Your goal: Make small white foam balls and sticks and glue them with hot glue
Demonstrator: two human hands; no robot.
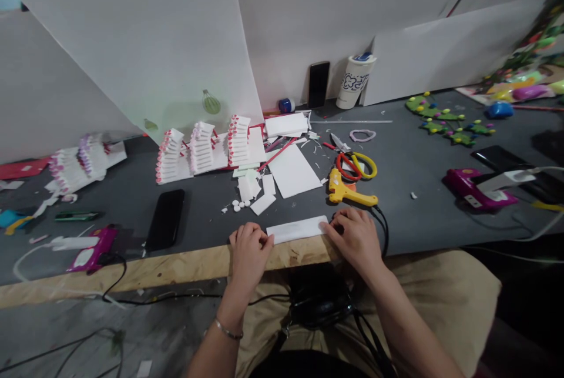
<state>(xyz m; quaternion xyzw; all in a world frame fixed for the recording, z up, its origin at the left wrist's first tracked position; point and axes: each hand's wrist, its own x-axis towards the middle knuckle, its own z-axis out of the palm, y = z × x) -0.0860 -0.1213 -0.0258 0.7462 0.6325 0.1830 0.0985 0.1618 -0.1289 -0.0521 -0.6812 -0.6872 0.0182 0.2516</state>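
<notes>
A folded strip of white paper (297,229) lies flat at the table's front edge. My left hand (250,246) is closed at its left end, thumb against the paper and fingers curled. At the right end my right hand (356,234) pinches the strip with its thumb, the other fingers bent. Just beyond my right hand is a yellow glue gun (348,191), its black cord running down beside my wrist. Scissors with red and yellow handles (363,167) lie behind it. White paper scraps (263,204) and a white sheet (295,171) lie past the strip.
A black phone (165,219) and a magenta power strip (97,248) are on the left. Folded paper pieces with red tips (201,149) stand in rows. At the back are an upright phone (318,85) and a white cup (353,83). Another magenta power strip (471,190) sits right.
</notes>
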